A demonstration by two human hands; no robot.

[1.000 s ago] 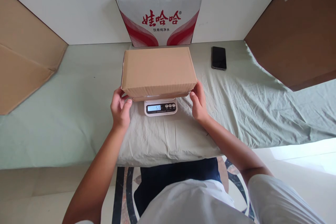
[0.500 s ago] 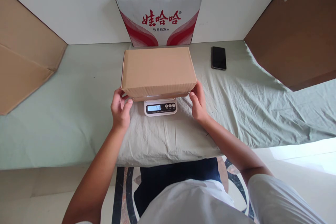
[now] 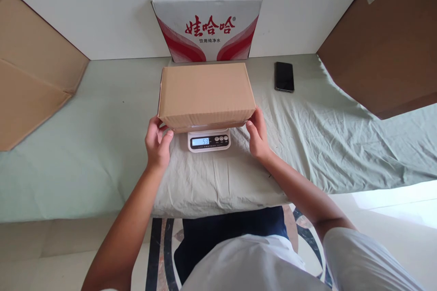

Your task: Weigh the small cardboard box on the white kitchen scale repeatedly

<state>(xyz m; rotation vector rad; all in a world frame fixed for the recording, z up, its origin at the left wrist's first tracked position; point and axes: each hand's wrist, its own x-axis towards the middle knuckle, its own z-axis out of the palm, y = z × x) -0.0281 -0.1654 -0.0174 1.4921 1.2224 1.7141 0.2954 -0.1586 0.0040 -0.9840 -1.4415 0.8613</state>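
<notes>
Two hands (image 3: 158, 145) (image 3: 258, 137) at cardboard box (image 3: 206, 91), fingers partly hidden, grip unclear, scale (image 3: 209, 141) partly covered.

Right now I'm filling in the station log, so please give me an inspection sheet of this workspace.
Surface: green cloth, wrinkled, more heavily at right.
Things in use: brown box above the white scale, hiding its rear; display lit.
Clutter: black phone, right of the box.
Grip: left hand and right hand at the box's near lower corners, fingers partly hidden.
Cables: nothing seen.
Surroundings: left cardboard, right cardboard, red-and-white carton behind the box.
</notes>
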